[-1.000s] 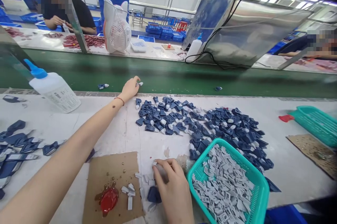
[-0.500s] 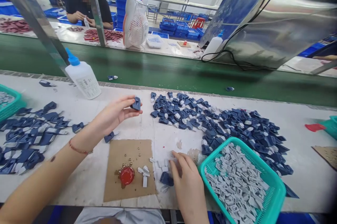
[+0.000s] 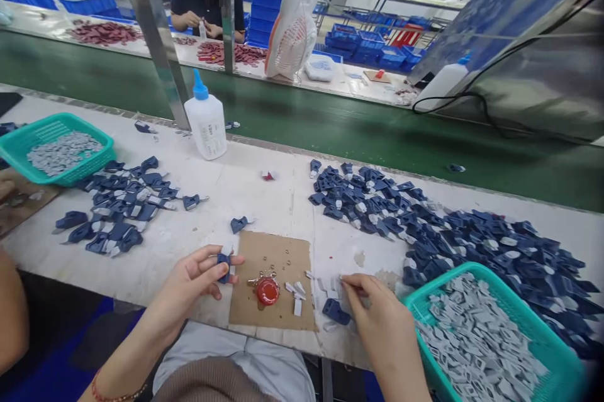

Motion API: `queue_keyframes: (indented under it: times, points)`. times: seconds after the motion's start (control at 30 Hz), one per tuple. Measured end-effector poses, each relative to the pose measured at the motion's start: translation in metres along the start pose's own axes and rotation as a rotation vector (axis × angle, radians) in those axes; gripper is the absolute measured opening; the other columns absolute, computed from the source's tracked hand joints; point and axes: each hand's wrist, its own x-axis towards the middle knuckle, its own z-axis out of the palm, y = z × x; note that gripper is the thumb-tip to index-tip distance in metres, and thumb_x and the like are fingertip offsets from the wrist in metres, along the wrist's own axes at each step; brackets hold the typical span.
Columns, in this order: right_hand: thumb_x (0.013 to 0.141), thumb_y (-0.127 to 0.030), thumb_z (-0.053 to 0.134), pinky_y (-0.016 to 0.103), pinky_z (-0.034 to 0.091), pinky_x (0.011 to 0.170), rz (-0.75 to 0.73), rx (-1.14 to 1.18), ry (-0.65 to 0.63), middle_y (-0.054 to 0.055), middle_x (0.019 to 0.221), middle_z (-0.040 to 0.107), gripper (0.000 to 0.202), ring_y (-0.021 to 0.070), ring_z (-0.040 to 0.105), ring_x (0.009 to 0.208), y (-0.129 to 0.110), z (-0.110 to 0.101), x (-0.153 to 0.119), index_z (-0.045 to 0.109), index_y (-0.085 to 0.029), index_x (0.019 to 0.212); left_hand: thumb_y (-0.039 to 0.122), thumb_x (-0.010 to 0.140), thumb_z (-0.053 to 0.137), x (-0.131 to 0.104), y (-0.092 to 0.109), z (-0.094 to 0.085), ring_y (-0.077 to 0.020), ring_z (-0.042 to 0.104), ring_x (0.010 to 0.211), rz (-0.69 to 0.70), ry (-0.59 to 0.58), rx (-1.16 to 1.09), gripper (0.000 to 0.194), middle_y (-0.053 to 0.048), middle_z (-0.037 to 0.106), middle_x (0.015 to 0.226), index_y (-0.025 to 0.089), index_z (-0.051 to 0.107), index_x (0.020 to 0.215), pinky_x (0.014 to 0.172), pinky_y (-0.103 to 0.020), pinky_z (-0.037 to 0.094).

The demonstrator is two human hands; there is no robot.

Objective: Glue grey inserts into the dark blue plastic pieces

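My left hand (image 3: 201,273) is closed on a navy-blue plastic part (image 3: 223,267) with a pale piece at its top, just left of a brown cardboard sheet (image 3: 243,311). On that cardboard sits a small red cap (image 3: 268,290) ringed by wet, shiny liquid, with several grey strips (image 3: 297,306) beside it. To the right, my right hand (image 3: 384,320) pinches a small grey plastic piece (image 3: 340,279) between thumb and forefinger, partly hidden by the fingertips. Another navy part (image 3: 336,311) lies just below those fingers, among loose grey pieces (image 3: 332,294).
A green basket (image 3: 495,279) of grey pieces stands at right before a large navy pile (image 3: 491,251). Smaller navy pile (image 3: 127,207), second basket (image 3: 101,160) and white bottle (image 3: 206,128) are at left. Beyond the green belt (image 3: 302,119) a person (image 3: 207,5) works; another's arm (image 3: 9,314) shows left.
My left hand has come back toward me from the far pile's edge, bringing the navy part down beside the cardboard. My right fingers have closed into a pinch. The view has swung left.
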Motion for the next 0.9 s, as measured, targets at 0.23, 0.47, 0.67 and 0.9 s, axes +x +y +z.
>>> queue_keyframes:
  times: [0.23,0.47,0.67,0.9]
  points:
    - [0.089,-0.039,0.053,0.035,0.054,0.072,-0.039,0.143,-0.059,0.009,0.092,0.072,0.025,0.0228,0.069,0.078,-0.038,-0.011,0.006,0.07,-0.021,0.088,0.039,0.075,0.077,-0.012,-0.015,-0.003,-0.0191,0.067,0.093,0.018,-0.053,-0.05,0.03,-0.008,0.072,0.114,0.022,0.068,0.098,0.074,-0.025,0.051]
    - [0.089,-0.024,0.055,0.031,0.054,0.07,-0.158,0.373,-0.327,0.006,0.088,0.07,0.017,0.0194,0.066,0.078,-0.102,0.002,-0.002,0.071,-0.022,0.089,0.039,0.069,0.082,-0.014,-0.027,0.002,-0.022,0.065,0.101,0.029,-0.012,-0.081,0.033,-0.006,0.073,0.107,0.022,0.07,0.094,0.085,-0.028,0.052]
    - [0.09,-0.016,0.053,0.031,0.052,0.073,-0.157,0.308,-0.414,0.004,0.086,0.067,0.02,0.0197,0.066,0.083,-0.11,0.011,0.0,0.071,-0.023,0.082,0.041,0.073,0.078,-0.016,-0.033,0.0,-0.02,0.064,0.09,0.071,-0.065,-0.002,0.027,-0.005,0.073,0.097,0.024,0.072,0.093,0.076,-0.027,0.052]
    - [0.092,-0.02,0.05,0.03,0.052,0.071,-0.166,0.287,-0.445,0.005,0.085,0.066,0.024,0.0193,0.066,0.08,-0.111,0.01,0.003,0.07,-0.022,0.08,0.04,0.07,0.08,-0.016,-0.03,0.005,-0.0218,0.064,0.086,0.065,-0.068,0.002,0.026,-0.006,0.073,0.099,0.023,0.072,0.089,0.074,-0.03,0.052]
